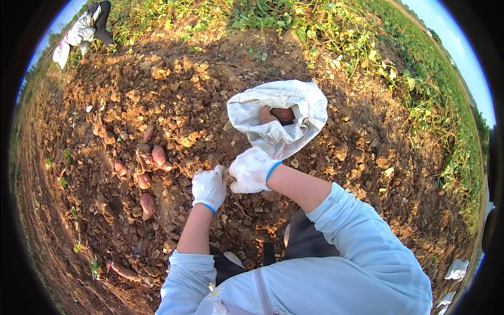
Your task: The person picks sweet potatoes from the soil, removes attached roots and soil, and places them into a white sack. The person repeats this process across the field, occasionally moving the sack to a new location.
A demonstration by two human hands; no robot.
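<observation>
My left hand [209, 186] and my right hand [252, 172], both in white knit gloves with blue cuffs, meet low over the soil. Their fingers are closed on a small brown root piece [227, 174], mostly hidden by the gloves. Just beyond my right hand stands a white woven sack [244, 104] with its mouth open. Reddish sweet potatoes [284, 115] show inside it. Left of my left hand, several sweet potatoes lie on the ground, among them a plump one [158, 155] in a cluster and a single one [148, 206].
Loose, cloddy soil [189, 94] surrounds me. More sweet potatoes [125, 271] lie at lower left, and a small cluster [100, 130] at left. Green vines [338, 23] border the far side and right. Another person [82, 31] bends over at far upper left. White sacking [457, 269] lies at lower right.
</observation>
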